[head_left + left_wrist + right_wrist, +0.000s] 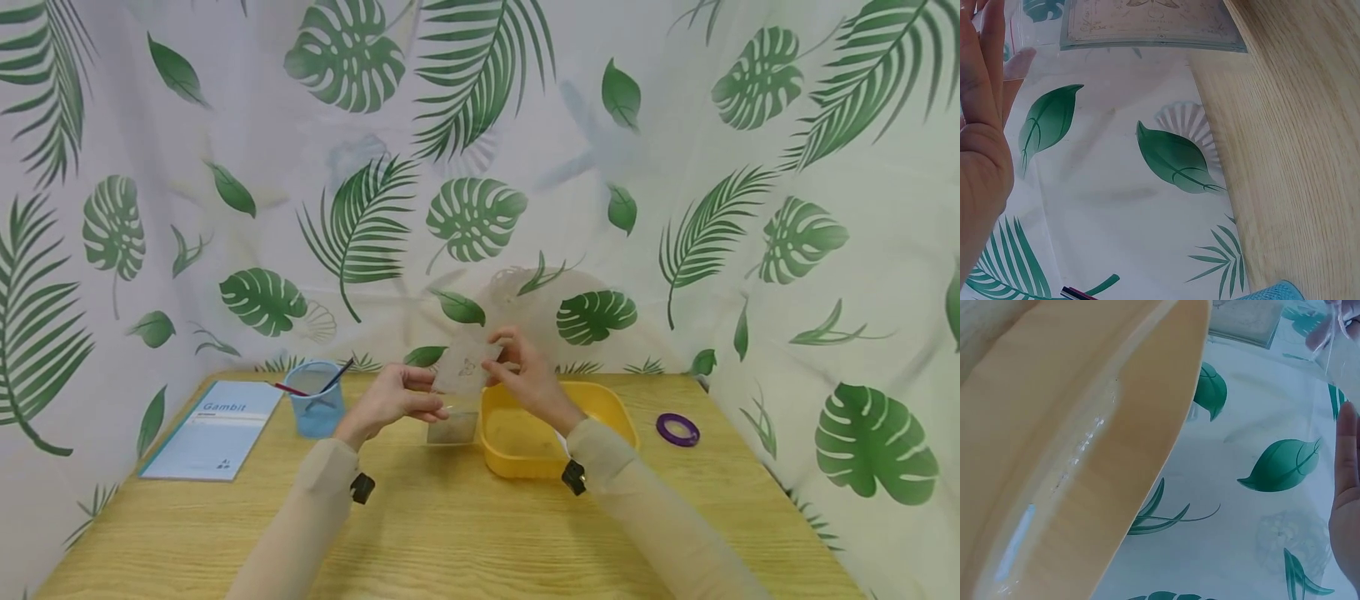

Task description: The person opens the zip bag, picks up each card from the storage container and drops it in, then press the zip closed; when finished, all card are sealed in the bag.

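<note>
Between my hands, above the table, is a pale translucent sheet [456, 367] with a small dark butterfly print. My right hand [531, 382] pinches its right edge between thumb and fingers. At its lower left, my left hand [386, 402] holds clear plastic that looks like a bag; a red line on the plastic [1012, 44] shows in the left wrist view. Below them lies a flat packet of butterfly-printed paper [452, 428], also seen in the left wrist view. The right wrist view shows part of my right hand [1347, 487] beside the crumpled clear plastic.
A yellow basin [517, 468] stands under my right forearm. Purple tape [678, 429] lies at the right. To the left are a blue mesh pen cup [318, 417] with pens and a light blue notebook [213, 433]. A leaf-print curtain [480, 125] hangs behind the table.
</note>
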`<state>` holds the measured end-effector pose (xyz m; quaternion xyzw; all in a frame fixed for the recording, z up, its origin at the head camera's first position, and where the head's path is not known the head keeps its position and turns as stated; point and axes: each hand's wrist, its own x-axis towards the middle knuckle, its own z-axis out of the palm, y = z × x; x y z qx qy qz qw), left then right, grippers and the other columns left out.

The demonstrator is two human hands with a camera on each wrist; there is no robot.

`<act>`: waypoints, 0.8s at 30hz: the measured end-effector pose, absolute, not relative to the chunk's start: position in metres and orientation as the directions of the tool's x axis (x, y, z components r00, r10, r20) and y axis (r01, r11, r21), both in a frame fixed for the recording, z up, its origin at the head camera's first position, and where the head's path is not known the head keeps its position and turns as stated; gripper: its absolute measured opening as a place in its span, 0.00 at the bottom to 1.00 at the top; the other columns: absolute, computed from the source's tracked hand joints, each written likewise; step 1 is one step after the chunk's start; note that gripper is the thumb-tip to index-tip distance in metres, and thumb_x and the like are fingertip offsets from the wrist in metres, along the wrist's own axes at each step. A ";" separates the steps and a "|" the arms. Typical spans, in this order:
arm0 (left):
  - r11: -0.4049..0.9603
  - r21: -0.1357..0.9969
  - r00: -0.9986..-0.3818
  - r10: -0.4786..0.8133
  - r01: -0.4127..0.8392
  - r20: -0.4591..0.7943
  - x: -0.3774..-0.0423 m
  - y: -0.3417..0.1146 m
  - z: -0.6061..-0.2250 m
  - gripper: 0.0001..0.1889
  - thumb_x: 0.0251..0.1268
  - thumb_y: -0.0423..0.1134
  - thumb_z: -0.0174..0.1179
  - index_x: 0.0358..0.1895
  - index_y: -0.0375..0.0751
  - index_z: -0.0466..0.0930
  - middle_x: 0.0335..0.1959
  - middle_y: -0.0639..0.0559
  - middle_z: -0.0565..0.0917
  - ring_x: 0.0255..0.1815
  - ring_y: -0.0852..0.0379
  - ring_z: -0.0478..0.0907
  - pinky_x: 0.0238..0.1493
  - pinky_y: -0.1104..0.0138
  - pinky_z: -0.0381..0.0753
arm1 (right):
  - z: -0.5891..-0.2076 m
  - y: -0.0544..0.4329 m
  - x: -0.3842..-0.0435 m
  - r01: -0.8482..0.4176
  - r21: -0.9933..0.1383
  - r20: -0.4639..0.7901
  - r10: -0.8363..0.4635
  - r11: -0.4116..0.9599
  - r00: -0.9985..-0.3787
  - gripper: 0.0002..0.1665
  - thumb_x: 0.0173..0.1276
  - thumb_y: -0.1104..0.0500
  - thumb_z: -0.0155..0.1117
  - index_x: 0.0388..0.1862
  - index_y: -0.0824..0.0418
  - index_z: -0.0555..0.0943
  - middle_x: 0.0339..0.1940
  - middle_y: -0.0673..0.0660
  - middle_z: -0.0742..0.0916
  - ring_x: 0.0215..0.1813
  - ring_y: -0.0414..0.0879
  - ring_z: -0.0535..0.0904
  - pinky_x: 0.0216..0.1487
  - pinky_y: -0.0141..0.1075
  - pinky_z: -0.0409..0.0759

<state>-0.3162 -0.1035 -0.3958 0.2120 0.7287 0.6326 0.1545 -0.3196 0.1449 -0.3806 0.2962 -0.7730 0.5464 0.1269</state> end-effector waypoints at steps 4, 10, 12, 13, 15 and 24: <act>0.120 0.988 -0.868 0.496 0.103 0.030 -0.316 -0.103 -0.396 0.26 0.63 0.27 0.63 0.65 0.28 0.72 0.58 0.31 0.80 0.38 0.48 0.89 0.41 0.59 0.89 | -0.380 0.143 -0.317 -0.630 -0.720 0.533 -0.349 0.291 -0.770 0.17 0.69 0.68 0.62 0.54 0.61 0.72 0.35 0.65 0.86 0.32 0.57 0.84 0.35 0.36 0.88; 0.122 0.986 -0.875 0.482 0.109 0.037 -0.316 -0.102 -0.394 0.24 0.63 0.26 0.62 0.63 0.28 0.74 0.58 0.31 0.80 0.37 0.49 0.89 0.42 0.58 0.89 | -0.379 0.139 -0.316 -0.661 -0.639 0.504 -0.434 0.393 -0.746 0.16 0.70 0.65 0.63 0.54 0.56 0.74 0.36 0.58 0.86 0.38 0.47 0.83 0.39 0.35 0.88; 0.122 0.986 -0.876 0.480 0.111 0.039 -0.316 -0.101 -0.393 0.24 0.63 0.26 0.63 0.63 0.30 0.74 0.58 0.32 0.80 0.37 0.49 0.88 0.41 0.59 0.89 | -0.380 0.138 -0.316 -0.648 -0.644 0.485 -0.439 0.406 -0.756 0.15 0.71 0.65 0.62 0.53 0.55 0.74 0.36 0.57 0.86 0.37 0.46 0.82 0.40 0.38 0.88; 0.120 0.986 -0.874 0.484 0.117 0.045 -0.317 -0.101 -0.393 0.24 0.63 0.26 0.62 0.64 0.29 0.74 0.58 0.31 0.80 0.37 0.49 0.88 0.41 0.59 0.89 | -0.381 0.138 -0.316 -0.637 -0.656 0.476 -0.433 0.404 -0.765 0.14 0.71 0.64 0.61 0.53 0.55 0.74 0.35 0.57 0.86 0.36 0.46 0.82 0.40 0.41 0.88; 0.119 0.986 -0.873 0.485 0.117 0.045 -0.317 -0.102 -0.392 0.25 0.63 0.26 0.62 0.64 0.30 0.73 0.58 0.32 0.80 0.37 0.50 0.88 0.40 0.60 0.89 | -0.384 0.138 -0.315 -0.613 -0.678 0.465 -0.409 0.406 -0.785 0.12 0.72 0.64 0.60 0.52 0.55 0.74 0.33 0.57 0.85 0.33 0.45 0.82 0.39 0.45 0.88; 0.129 0.985 -0.873 0.487 0.111 0.035 -0.315 -0.101 -0.395 0.27 0.64 0.26 0.62 0.67 0.27 0.69 0.62 0.29 0.76 0.38 0.48 0.88 0.41 0.60 0.89 | -0.397 0.138 -0.315 -0.645 -0.617 0.502 -0.405 0.451 -0.764 0.08 0.71 0.61 0.63 0.48 0.56 0.80 0.38 0.55 0.88 0.37 0.48 0.84 0.37 0.32 0.86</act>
